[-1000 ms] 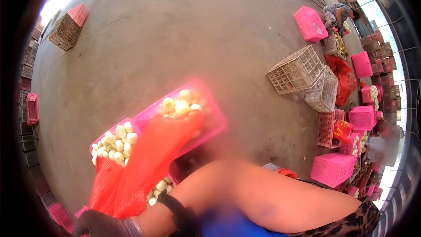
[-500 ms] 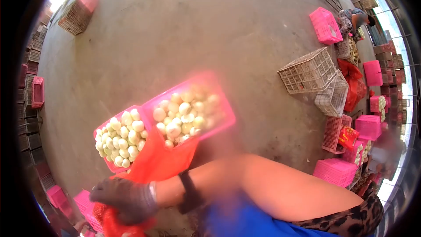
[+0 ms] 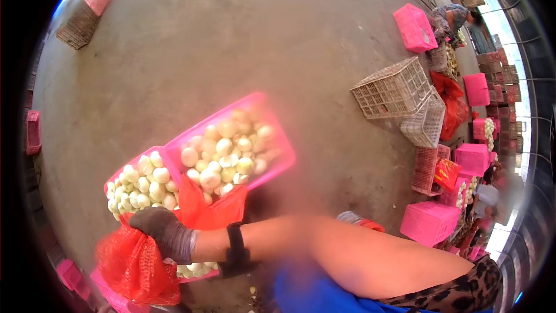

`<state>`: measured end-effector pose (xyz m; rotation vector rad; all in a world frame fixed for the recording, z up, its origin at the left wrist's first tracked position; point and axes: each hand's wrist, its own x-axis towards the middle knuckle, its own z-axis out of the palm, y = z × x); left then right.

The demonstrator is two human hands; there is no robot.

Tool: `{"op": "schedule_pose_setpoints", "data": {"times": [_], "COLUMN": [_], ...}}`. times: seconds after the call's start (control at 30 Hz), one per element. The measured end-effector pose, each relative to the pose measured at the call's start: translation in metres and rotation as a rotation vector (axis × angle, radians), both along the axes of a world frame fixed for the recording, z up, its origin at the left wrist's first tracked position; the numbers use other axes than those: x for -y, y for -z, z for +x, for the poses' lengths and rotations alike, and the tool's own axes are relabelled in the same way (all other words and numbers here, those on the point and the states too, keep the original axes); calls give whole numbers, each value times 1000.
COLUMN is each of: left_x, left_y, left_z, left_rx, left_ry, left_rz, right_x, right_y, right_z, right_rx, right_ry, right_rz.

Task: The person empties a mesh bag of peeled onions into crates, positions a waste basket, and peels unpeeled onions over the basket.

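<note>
The dark-gloved right hand (image 3: 162, 232) is gripping a bunched red mesh bag (image 3: 136, 264) by the pink plastic crates (image 3: 271, 175). More round white onions (image 3: 223, 147) are showing than a second ago. I'm not seeing the left hand, so can't tell.

Red mesh bag (image 3: 136, 266): gathered at the right hand (image 3: 164, 235). Body crumpled and bunched, left of the grip and toward the wearer. Smoother red sheeting (image 3: 211, 210) spreads right of the grip; any join is hidden.
</note>
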<state>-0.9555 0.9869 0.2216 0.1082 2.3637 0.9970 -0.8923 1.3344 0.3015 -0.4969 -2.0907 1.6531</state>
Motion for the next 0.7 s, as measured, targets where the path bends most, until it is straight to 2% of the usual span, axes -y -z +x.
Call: {"op": "schedule_pose_setpoints", "data": {"times": [0.03, 0.17, 0.2, 0.3, 0.43, 0.47, 0.57, 0.7], "left_x": [7, -73, -97, -144, -184, -191, -205, -218], "left_y": [12, 27, 25, 13, -9, -13, -27, -54], "left_z": [1, 22, 23, 28, 28, 27, 23, 17], "left_rx": [23, 55, 58, 62, 54, 51, 42, 4], "left_ry": [58, -203, -263, -399, -490, -504, -542, -561], "left_rz": [7, 243, 318, 492, 658, 689, 766, 837], "right_x": [-5, -36, -31, 2, -12, -5, -11, -13], "right_y": [-2, -8, -8, 6, -10, -7, -37, -39], "right_z": [0, -12, -21, -14, -24, -17, -9, 22], "right_rx": [-9, 305, 243, -162, 278, 4, 98, -350], "right_ry": [50, -265, -244, -31, -460, -240, -848, -149], "right_rz": [21, 337, 294, 393, 430, 311, 416, 160]}}
